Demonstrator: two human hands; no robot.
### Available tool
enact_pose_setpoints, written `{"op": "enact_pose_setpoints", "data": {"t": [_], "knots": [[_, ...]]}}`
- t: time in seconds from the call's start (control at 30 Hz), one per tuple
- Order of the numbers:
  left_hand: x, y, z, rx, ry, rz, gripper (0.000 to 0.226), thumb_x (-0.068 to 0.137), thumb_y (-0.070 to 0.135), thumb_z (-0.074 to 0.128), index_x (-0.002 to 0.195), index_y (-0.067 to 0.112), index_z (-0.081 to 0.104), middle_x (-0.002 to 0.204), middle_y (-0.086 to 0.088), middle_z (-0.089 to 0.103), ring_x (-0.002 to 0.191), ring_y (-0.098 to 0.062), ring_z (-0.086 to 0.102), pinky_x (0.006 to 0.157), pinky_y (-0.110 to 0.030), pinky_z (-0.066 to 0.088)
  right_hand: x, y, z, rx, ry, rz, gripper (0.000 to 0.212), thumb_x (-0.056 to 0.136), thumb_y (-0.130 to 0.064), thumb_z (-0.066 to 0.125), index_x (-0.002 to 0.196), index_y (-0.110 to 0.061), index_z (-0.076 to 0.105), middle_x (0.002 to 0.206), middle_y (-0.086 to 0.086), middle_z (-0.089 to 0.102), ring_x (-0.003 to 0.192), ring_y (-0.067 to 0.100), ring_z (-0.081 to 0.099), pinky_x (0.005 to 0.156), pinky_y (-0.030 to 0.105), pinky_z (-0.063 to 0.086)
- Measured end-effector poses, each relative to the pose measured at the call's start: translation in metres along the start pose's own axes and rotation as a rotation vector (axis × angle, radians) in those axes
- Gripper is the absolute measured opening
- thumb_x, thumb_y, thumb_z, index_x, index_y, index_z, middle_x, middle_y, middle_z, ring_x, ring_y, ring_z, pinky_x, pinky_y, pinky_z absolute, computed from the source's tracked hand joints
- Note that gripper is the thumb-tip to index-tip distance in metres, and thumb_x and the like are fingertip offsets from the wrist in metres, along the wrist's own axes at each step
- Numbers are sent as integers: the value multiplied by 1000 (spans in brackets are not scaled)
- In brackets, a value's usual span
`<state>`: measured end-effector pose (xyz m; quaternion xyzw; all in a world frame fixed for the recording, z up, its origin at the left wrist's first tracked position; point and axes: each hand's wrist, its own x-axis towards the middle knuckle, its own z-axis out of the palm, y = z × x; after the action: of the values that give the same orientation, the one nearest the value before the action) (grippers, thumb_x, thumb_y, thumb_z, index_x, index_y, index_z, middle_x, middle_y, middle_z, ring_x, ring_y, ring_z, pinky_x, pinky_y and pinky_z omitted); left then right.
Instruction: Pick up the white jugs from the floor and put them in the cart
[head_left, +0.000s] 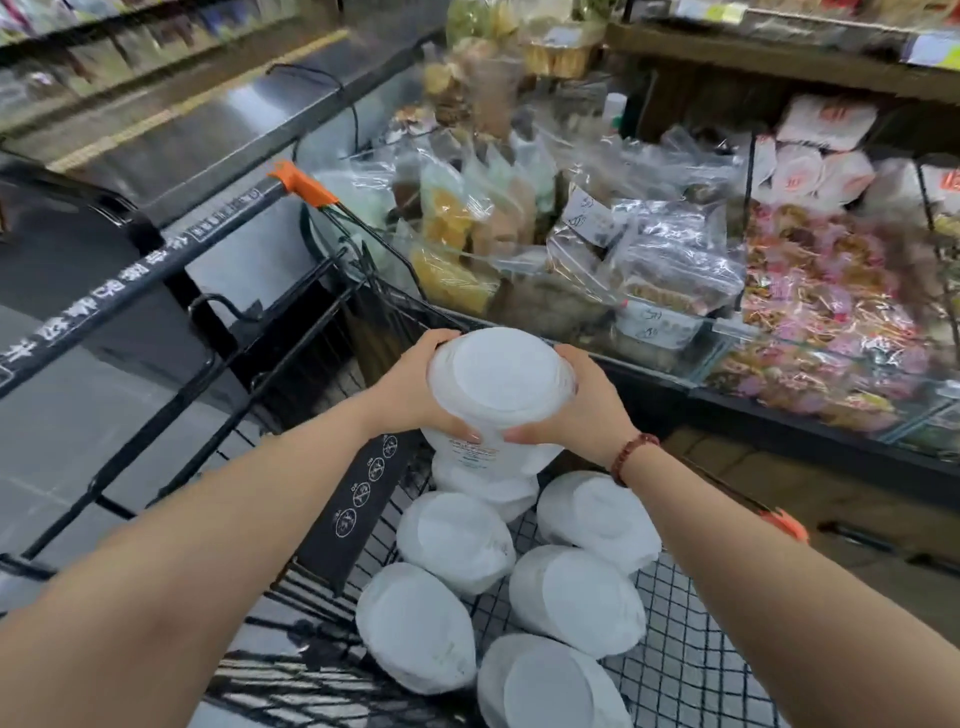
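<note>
Shop aisle, grey floor (78, 426) at left; glass-fronted display shelf (810, 364) at right, stacked with clear bagged snacks (670, 270); black wire cart (691, 644) in the middle, its black handle bar (135, 270) with orange end cap (301, 184) running along the left side. Both hands over the cart's far end, clasping one white jug (501, 395) between them; left hand (410, 387) pressed to its left wall, right hand (587, 410) to its right wall, fingers (524, 434) of each curled round the body and shut firmly on it; red bead bracelet (634, 457) on the right wrist. Held jug is tipped, flat base toward the camera; it looks to be touching the jug below it, though the contact is hidden. Five more white jugs (454, 540) lie on the cart's mesh bottom, bases up, packed side by side from the far end toward the near edge.
</note>
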<state>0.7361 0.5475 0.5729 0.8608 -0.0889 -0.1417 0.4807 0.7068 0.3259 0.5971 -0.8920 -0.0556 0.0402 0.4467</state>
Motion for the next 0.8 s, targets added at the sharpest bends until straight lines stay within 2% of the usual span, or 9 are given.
{"op": "enact_pose_setpoints", "data": {"t": [0.1, 0.23, 0.47, 0.57, 0.63, 0.7, 0.73, 0.8], "knots": [[19, -26, -6, 22, -53, -15, 121, 40, 22, 97, 138, 25, 27, 136, 5, 37, 127, -16, 36, 107, -40, 38, 19, 8, 23, -49, 6, 66, 90, 40, -36, 95, 118, -22, 51, 114, -8, 56, 105, 13, 52, 87, 36, 50], [39, -51, -8, 16, -89, 8, 125, 27, 42, 90, 135, 23, 29, 133, 7, 37, 125, -14, 38, 104, -35, 38, 38, 18, 47, -76, 6, 147, 97, 35, -45, 92, 120, -26, 49, 115, -11, 55, 107, 13, 52, 91, 40, 50], [64, -94, -1, 12, -179, -21, 124, 31, 35, 95, 134, 27, 25, 130, 8, 36, 122, -12, 38, 104, -33, 38, 55, 40, 81, -93, -25, 304, 98, 33, -47, 89, 119, -26, 48, 117, -9, 55, 109, 15, 51, 94, 39, 48], [69, -108, 3, 41, -184, -36, 126, 38, 26, 97, 141, 21, 24, 128, 11, 31, 121, -9, 33, 102, -29, 34, 58, 48, 96, -123, -60, 373, 109, 29, -55, 84, 126, -27, 42, 124, -6, 50, 115, 19, 47, 98, 45, 45], [72, -117, 3, 67, -206, -61, 131, 36, 35, 95, 143, 24, 22, 129, 10, 30, 123, -11, 32, 103, -30, 33, 61, 53, 103, -144, -74, 402, 116, 26, -62, 80, 129, -29, 38, 126, -5, 48, 117, 20, 45, 99, 47, 44], [77, -124, 0, 69, -220, -80, 135, 30, 47, 89, 144, 29, 19, 134, 6, 31, 127, -15, 32, 106, -35, 34, 67, 56, 106, -171, -82, 407, 119, 29, -61, 82, 133, -28, 35, 130, -4, 46, 120, 21, 43, 101, 46, 42], [80, -126, -2, 77, -228, -83, 136, 30, 47, 90, 144, 29, 17, 134, 5, 32, 128, -16, 32, 105, -35, 34, 70, 56, 106, -183, -82, 402, 119, 32, -58, 84, 135, -26, 34, 132, -3, 45, 121, 21, 41, 102, 45, 41], [84, -129, -6, 87, -251, -99, 134, 39, 33, 95, 146, 25, 15, 130, 4, 31, 125, -15, 30, 102, -31, 31, 75, 56, 107, -195, -85, 401, 118, 38, -51, 88, 138, -25, 30, 135, -1, 40, 124, 21, 36, 103, 41, 38]]}}
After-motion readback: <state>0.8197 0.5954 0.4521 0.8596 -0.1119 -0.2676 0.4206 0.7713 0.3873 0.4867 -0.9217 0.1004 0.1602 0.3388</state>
